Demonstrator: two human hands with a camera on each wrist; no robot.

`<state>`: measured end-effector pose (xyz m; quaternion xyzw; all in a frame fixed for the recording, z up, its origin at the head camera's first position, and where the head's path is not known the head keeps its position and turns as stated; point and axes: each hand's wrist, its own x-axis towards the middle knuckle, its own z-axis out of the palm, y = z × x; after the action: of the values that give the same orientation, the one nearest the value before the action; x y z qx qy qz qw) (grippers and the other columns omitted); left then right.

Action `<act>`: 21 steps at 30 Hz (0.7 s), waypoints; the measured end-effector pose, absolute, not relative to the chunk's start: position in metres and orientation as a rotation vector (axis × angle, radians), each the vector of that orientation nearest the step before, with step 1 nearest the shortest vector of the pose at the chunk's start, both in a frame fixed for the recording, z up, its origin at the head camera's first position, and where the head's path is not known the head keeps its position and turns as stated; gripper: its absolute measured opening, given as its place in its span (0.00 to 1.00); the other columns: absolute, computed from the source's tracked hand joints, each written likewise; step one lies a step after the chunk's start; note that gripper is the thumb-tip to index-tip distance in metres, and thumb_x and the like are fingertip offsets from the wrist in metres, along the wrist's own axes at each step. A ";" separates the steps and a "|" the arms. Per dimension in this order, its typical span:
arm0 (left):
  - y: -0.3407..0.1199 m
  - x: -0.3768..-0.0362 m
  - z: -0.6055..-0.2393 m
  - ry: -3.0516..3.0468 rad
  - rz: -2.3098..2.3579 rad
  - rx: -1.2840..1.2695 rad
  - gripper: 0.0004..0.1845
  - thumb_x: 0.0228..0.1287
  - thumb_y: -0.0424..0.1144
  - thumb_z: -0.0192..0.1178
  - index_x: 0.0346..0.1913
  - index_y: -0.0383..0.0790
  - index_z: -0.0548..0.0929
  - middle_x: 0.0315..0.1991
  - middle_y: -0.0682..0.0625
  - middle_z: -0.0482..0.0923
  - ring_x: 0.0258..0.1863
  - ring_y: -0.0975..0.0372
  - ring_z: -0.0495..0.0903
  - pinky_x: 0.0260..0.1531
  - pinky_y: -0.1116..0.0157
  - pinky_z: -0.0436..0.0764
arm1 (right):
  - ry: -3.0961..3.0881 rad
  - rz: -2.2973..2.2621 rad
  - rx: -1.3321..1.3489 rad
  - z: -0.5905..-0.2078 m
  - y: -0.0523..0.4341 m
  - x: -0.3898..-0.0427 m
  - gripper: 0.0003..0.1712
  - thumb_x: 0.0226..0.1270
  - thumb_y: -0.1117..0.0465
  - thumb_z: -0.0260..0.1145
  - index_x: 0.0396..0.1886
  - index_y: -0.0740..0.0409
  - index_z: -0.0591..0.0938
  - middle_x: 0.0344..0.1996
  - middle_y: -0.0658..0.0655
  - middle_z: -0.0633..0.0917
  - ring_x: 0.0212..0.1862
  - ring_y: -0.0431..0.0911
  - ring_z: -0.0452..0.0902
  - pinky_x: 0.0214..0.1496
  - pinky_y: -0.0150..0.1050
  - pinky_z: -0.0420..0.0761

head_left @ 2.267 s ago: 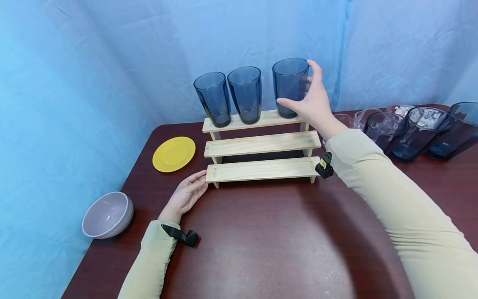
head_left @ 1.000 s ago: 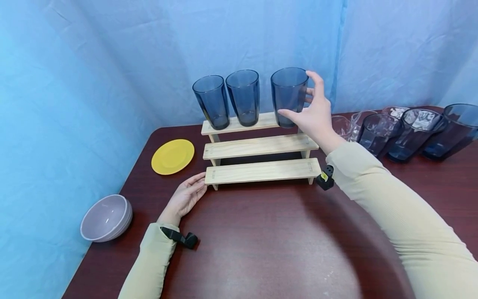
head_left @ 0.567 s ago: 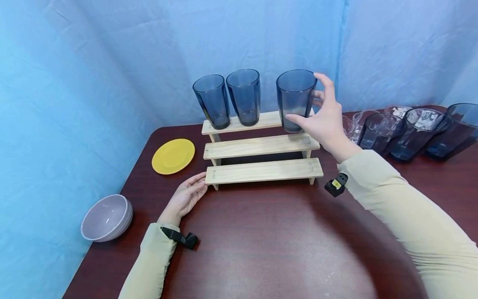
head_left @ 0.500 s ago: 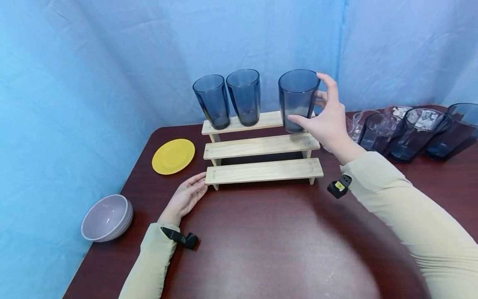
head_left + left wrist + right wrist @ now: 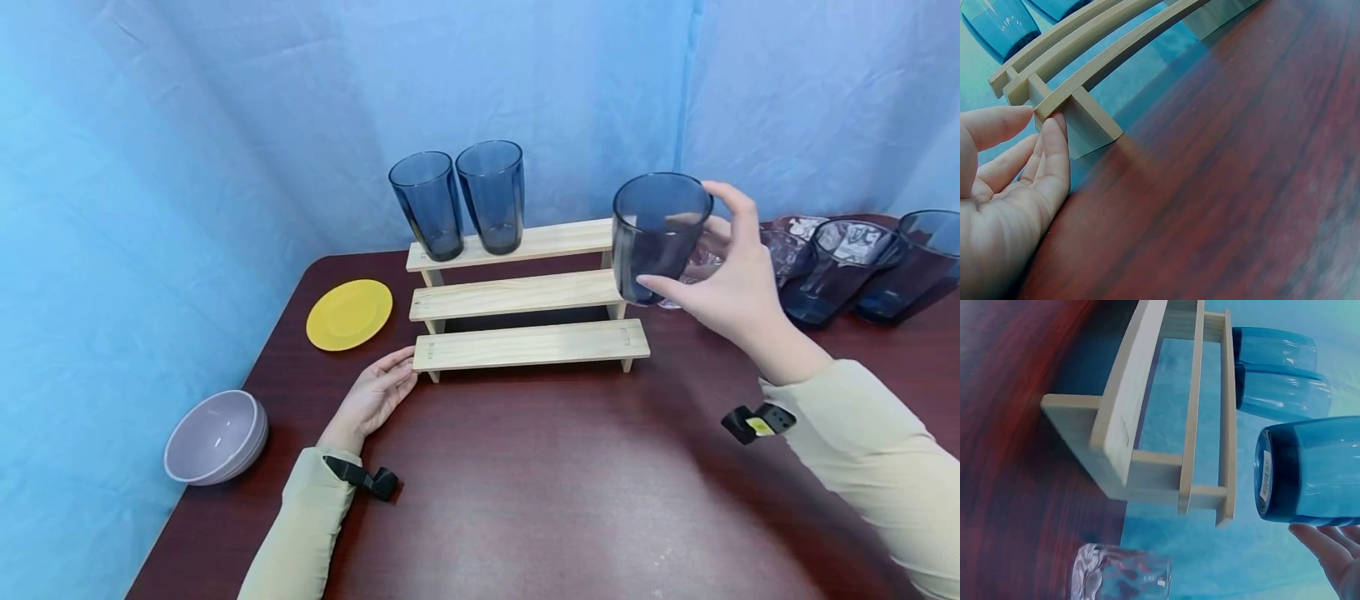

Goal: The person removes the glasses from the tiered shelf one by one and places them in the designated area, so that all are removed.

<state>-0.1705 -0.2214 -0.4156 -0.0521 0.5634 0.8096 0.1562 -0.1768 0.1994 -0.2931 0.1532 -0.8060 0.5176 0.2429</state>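
Observation:
A three-tier wooden stand (image 5: 528, 343) stands on the table. At its left front end my left hand (image 5: 371, 398) pinches the lowest board; in the left wrist view the thumb and fingertips (image 5: 1054, 128) meet at the board's corner. My right hand (image 5: 738, 279) holds a dark blue drinking glass (image 5: 656, 237) in the air off the stand's right end, upright or nearly so. A label shows on its base (image 5: 1266, 478) in the right wrist view. On the left half of the top board two matching glasses (image 5: 427, 208) (image 5: 492, 200) stand side by side.
More dark glasses (image 5: 911, 267) stand on the right of the table, with clear glasses (image 5: 1122, 572) near the stand's right end, partly hidden by my right hand. A yellow plate (image 5: 349, 314) and stacked pale purple bowls (image 5: 217, 437) are on the left. Blue cloth hangs behind.
My right hand has lifted the third glass off the right part of the top board and carried it right and toward me. The left hand stays at the stand's corner.

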 end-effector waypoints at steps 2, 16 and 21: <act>-0.221 -0.171 -0.416 1.610 2.320 -0.148 0.28 0.71 0.23 0.41 0.72 0.27 0.51 0.45 0.55 0.78 0.40 0.70 0.79 0.44 0.76 0.78 | -2.206 1.424 0.430 -0.295 0.207 -0.171 0.59 0.39 0.77 0.75 0.69 0.44 0.56 0.44 0.34 0.79 0.43 0.27 0.78 0.36 0.18 0.77; -0.218 -0.171 -0.415 1.622 2.318 -0.133 0.28 0.71 0.23 0.41 0.71 0.26 0.50 0.43 0.57 0.80 0.41 0.71 0.79 0.43 0.76 0.78 | -2.331 1.336 0.442 -0.315 0.285 -0.129 0.67 0.28 0.89 0.70 0.71 0.52 0.53 0.47 0.30 0.77 0.35 0.21 0.78 0.32 0.17 0.77; -0.218 -0.171 -0.415 1.614 2.329 -0.135 0.28 0.71 0.23 0.42 0.71 0.26 0.51 0.43 0.57 0.80 0.42 0.71 0.79 0.44 0.76 0.78 | -2.372 1.325 0.346 -0.324 0.316 -0.124 0.67 0.31 0.89 0.68 0.72 0.49 0.50 0.47 0.28 0.75 0.33 0.19 0.77 0.31 0.16 0.76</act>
<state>-0.1714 -0.2183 -0.4147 -0.0471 0.5622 0.8116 0.1518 -0.1245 0.3162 -0.3238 0.1239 -0.8485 0.4741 0.2001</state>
